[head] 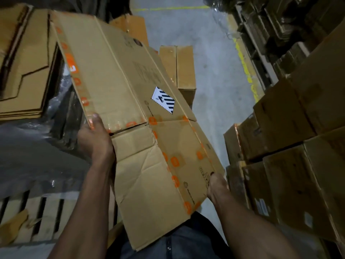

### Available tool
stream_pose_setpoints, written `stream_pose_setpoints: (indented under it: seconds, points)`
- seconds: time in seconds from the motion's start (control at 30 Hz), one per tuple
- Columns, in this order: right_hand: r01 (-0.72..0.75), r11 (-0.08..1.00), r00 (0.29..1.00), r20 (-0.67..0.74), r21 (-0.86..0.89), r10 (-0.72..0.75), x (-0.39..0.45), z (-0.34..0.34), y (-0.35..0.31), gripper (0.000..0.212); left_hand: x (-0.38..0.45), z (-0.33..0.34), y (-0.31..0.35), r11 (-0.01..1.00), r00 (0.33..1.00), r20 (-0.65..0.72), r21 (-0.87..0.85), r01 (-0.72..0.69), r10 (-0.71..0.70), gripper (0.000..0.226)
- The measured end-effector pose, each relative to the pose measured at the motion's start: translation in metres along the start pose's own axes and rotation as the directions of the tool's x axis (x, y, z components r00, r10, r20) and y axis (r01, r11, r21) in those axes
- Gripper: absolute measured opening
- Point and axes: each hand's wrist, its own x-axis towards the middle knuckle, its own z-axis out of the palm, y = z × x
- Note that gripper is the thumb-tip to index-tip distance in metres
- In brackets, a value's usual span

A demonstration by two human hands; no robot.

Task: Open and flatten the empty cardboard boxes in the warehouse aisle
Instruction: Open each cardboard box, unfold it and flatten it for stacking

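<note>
Both hands hold one collapsed cardboard box (134, 101) in the air: the left hand (95, 135) grips its left edge with thumb on top, and the right hand (216, 187) pinches its lower right corner. This box looks flat already. Left of the left-hand fingers lies a flattened stack (24, 71); right of the right-hand fingers, unopened boxes (280, 146) remain stacked, so much work seems left.

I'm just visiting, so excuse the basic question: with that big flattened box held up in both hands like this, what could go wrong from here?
The flattened box is wide, and the left hand and right hand grip only its near edges, so it might tip or slip. It also hides the floor ahead, where a standing box sits; tripping seems possible. Its far end is close to the stack of flattened cardboard and could knock it.
</note>
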Motion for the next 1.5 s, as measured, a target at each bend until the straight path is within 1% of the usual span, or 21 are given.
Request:
stream_pose_setpoints:
  seconds: [0.03, 0.1, 0.17, 0.2, 0.3, 0.37, 0.5, 0.6, 0.77, 0.83, 0.9, 1.0, 1.13, 1.23, 1.27, 1.3, 1.37, 1.43, 1.5]
  points:
    - [-0.006, 1.0, 1.0, -0.013, -0.018, 0.005, -0.015, 0.001, -0.012, 0.037, 0.002, -0.006, 0.005, 0.999, 1.0, -0.021, -0.032, 0.002, -0.003, 0.061]
    - [0.07, 0.998, 0.997, 0.023, -0.002, -0.07, -0.055, 0.005, -0.04, 0.041, 0.005, -0.021, 0.013, 0.992, 0.997, -0.064, -0.125, 0.026, -0.034, 0.063]
    - [0.132, 0.991, 0.991, 0.022, 0.017, -0.132, -0.077, 0.013, -0.059, 0.044, 0.013, -0.033, 0.014, 0.978, 0.99, -0.118, -0.201, 0.051, -0.076, 0.071]
    - [0.178, 0.984, 0.984, 0.011, 0.012, -0.178, -0.083, 0.016, -0.066, 0.047, 0.017, -0.038, 0.013, 0.975, 0.985, -0.143, -0.212, 0.067, -0.098, 0.072]
    - [0.288, 0.956, 0.958, 0.013, -0.049, -0.288, -0.111, 0.04, -0.091, 0.055, 0.033, -0.058, 0.019, 0.96, 0.96, -0.217, -0.254, 0.119, -0.177, 0.062]
    - [0.357, 0.932, 0.934, 0.011, -0.065, -0.357, -0.132, 0.058, -0.108, 0.057, 0.046, -0.068, 0.022, 0.949, 0.942, -0.249, -0.278, 0.152, -0.224, 0.061]
    - [0.48, 0.873, 0.877, 0.008, -0.082, -0.481, -0.167, 0.118, -0.138, 0.058, 0.1, -0.079, 0.018, 0.926, 0.884, -0.34, -0.311, 0.215, -0.32, 0.068]
    - [0.555, 0.829, 0.831, 0.019, -0.074, -0.555, -0.187, 0.177, -0.155, 0.064, 0.143, -0.08, 0.018, 0.911, 0.854, -0.376, -0.338, 0.235, -0.36, 0.065]
    - [0.621, 0.783, 0.783, 0.064, -0.035, -0.618, -0.233, 0.282, -0.196, 0.054, 0.244, -0.069, 0.007, 0.891, 0.797, -0.452, -0.394, 0.224, -0.4, 0.068]
    - [0.651, 0.758, 0.758, 0.079, -0.036, -0.647, -0.251, 0.328, -0.21, 0.052, 0.287, -0.065, 0.006, 0.861, 0.778, -0.444, -0.452, 0.235, -0.445, 0.064]
    - [0.684, 0.729, 0.728, 0.104, -0.034, -0.678, -0.27, 0.369, -0.22, 0.046, 0.323, -0.066, 0.012, 0.845, 0.76, -0.444, -0.472, 0.251, -0.474, 0.063]
    - [0.708, 0.706, 0.699, 0.134, 0.009, -0.703, -0.299, 0.435, -0.236, 0.047, 0.378, -0.069, 0.019, 0.809, 0.719, -0.459, -0.536, 0.244, -0.521, 0.063]
    - [0.746, 0.665, 0.657, 0.193, -0.027, -0.729, -0.335, 0.496, -0.257, 0.049, 0.428, -0.069, 0.022, 0.786, 0.68, -0.479, -0.57, 0.24, -0.555, 0.054]
    - [0.759, 0.651, 0.631, 0.251, -0.009, -0.734, -0.348, 0.55, -0.273, 0.046, 0.463, -0.063, 0.015, 0.743, 0.638, -0.487, -0.636, 0.209, -0.596, 0.059]
    - [0.76, 0.65, 0.624, 0.289, -0.01, -0.726, -0.352, 0.568, -0.278, 0.048, 0.475, -0.062, 0.013, 0.733, 0.62, -0.494, -0.65, 0.203, -0.61, 0.057]
    - [0.762, 0.648, 0.618, 0.318, -0.014, -0.719, -0.355, 0.588, -0.283, 0.052, 0.486, -0.061, 0.012, 0.728, 0.599, -0.501, -0.651, 0.215, -0.624, 0.053]
    - [0.775, 0.632, 0.598, 0.356, -0.025, -0.718, -0.366, 0.622, -0.292, 0.05, 0.504, -0.06, 0.015, 0.716, 0.571, -0.496, -0.649, 0.256, -0.654, 0.045]
    - [0.799, 0.599, 0.566, 0.397, -0.051, -0.722, -0.381, 0.655, -0.302, 0.05, 0.524, -0.058, 0.017, 0.723, 0.542, -0.523, -0.642, 0.257, -0.657, 0.044]
    - [0.819, 0.572, 0.531, 0.441, -0.048, -0.723, -0.39, 0.692, -0.309, 0.052, 0.546, -0.059, 0.02, 0.721, 0.528, -0.528, -0.639, 0.269, -0.665, 0.043]
